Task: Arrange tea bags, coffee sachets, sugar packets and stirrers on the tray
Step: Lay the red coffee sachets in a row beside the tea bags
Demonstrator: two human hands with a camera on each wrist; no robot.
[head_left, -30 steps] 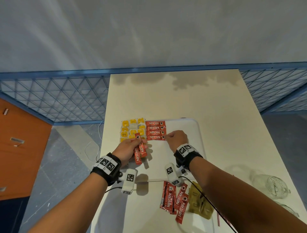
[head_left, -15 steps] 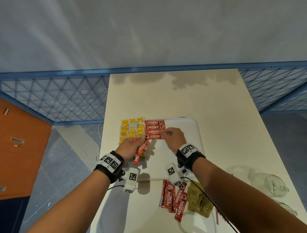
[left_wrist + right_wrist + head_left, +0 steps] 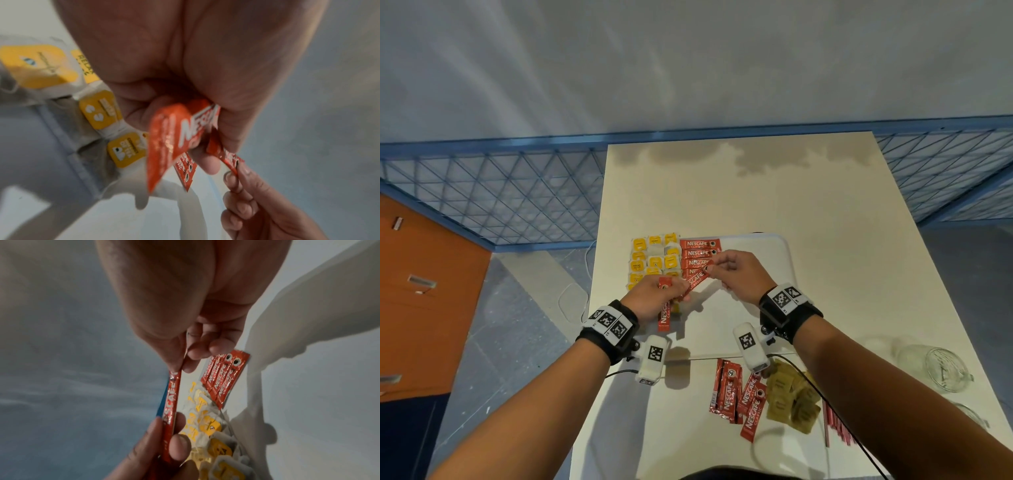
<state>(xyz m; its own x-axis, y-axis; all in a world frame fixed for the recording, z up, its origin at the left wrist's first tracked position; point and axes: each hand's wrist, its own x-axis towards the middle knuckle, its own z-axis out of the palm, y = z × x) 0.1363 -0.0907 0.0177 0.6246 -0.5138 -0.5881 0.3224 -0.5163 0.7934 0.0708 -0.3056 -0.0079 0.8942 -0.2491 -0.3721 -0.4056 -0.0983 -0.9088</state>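
Head view: the right hand (image 3: 739, 274), which a second ago rested on the red row of coffee sachets (image 3: 698, 253) on the tray (image 3: 774, 246), has lifted and now pinches the tip of one sachet (image 3: 697, 279) fanned out of the left hand (image 3: 654, 298) at frame centre — a hand-over has begun. More sachets, brown sugar packets (image 3: 791, 401) and stirrers (image 3: 835, 425) wait on the table (image 3: 756, 192), lower right.

Left wrist view: the left grip is closed round a small bunch of sachets (image 3: 174, 129); yellow tea bags (image 3: 98, 110) lie at left.

Right wrist view: thumb and forefinger hold the sachet's end (image 3: 173, 386) — the laid row (image 3: 224, 378) awaits its next piece, I judge.
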